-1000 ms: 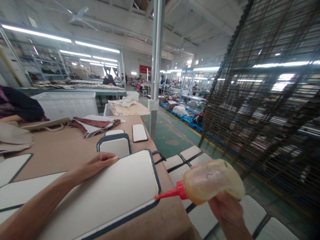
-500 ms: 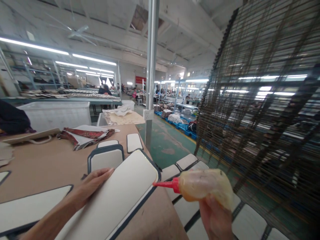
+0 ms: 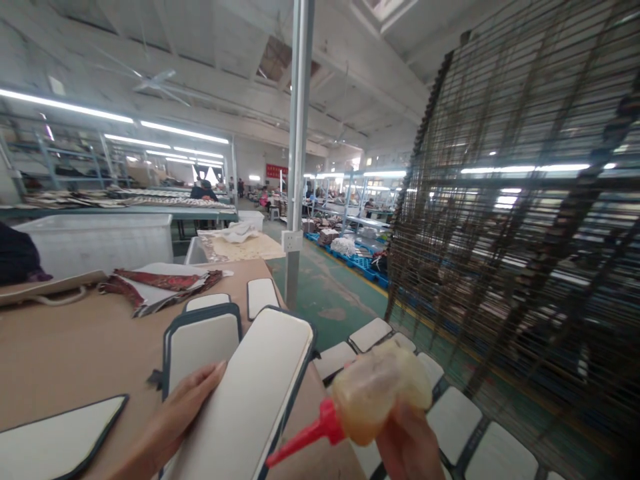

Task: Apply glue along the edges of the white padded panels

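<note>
So it can't shift, presumably, my left hand grips white, dark-rimmed oblong panel; half-curled right hand holds yellowish, red-nozzled plastic bottle.

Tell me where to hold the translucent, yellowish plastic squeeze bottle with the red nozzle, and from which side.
Likely best by the wide, rounded body of the bottle, from the near right, where the right hand holds it: the tapered red nozzle points down-left, away from that grip.

I see a cream, dark-blue-edged rounded panel, a translucent yellowish plastic bottle, its red tapered nozzle, a brown worktop.
</note>
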Available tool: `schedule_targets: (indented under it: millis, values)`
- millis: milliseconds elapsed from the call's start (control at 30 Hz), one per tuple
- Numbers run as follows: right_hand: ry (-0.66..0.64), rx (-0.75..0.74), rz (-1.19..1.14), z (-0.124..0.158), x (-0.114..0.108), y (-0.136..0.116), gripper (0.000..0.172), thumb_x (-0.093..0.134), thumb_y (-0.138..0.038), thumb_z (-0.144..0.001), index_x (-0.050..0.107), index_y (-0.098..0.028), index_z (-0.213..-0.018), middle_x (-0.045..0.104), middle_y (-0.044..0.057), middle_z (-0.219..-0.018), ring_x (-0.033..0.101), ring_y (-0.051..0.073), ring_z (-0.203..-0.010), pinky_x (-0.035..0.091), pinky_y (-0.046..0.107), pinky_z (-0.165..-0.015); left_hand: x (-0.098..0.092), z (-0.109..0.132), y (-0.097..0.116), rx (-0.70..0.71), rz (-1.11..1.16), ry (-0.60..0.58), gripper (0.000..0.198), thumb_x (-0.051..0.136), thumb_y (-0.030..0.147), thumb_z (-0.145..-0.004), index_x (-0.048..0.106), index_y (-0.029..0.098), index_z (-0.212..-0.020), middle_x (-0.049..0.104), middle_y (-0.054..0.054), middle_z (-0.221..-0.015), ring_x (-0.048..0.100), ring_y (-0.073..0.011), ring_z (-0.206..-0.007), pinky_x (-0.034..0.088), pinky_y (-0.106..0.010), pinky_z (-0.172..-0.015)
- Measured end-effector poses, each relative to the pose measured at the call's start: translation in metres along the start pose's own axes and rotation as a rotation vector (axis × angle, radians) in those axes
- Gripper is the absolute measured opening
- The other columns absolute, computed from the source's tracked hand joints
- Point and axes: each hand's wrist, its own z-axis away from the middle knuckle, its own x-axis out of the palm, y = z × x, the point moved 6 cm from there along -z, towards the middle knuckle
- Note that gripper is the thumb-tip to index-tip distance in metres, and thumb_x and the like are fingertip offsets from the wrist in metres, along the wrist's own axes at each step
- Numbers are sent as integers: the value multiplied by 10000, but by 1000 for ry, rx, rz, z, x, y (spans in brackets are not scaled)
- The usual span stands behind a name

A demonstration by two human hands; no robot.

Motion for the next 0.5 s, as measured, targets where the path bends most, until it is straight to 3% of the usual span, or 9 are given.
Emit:
schedule_targets:
  millis: [67, 167, 267, 500]
  values:
    - [52, -26, -35, -8, 6, -15, 478, 811, -436, -657, 692, -276, -1091, 736, 89, -996, 660, 360, -992, 467, 556, -968, -6, -2, 2, 41, -48, 41, 494, 730, 647, -544, 612, 183, -667, 610, 26, -550, 512, -153, -547, 394, -215, -491]
    - [146, -229, 17, -27, 13, -56, 529, 844, -419, -599, 695, -281, -1087, 740, 82, -988, 666, 355, -979, 430, 570, -1002, -13, -2, 4, 103, -134, 51, 435, 715, 601, -605, 608, 181, -649, 565, 43, -536, 473, -136, -525, 361, -203, -478]
    - [103, -341, 113, -40, 20, -84, 516, 863, -380, -581, 707, -267, -1060, 739, 87, -984, 659, 357, -997, 423, 568, -1007, -19, 0, 8, 141, -171, 66, 403, 689, 582, -650, 596, 190, -647, 552, 47, -557, 478, -141, -544, 375, -202, -495]
    - [-29, -368, 247, -41, 18, -88, 531, 848, -358, -617, 674, -258, -1109, 721, 112, -1026, 643, 355, -1037, 470, 543, -964, -17, 4, 10, 122, -160, 32, 325, 713, 513, -651, 601, 208, -660, 586, 36, -584, 522, -165, -569, 420, -208, -501]
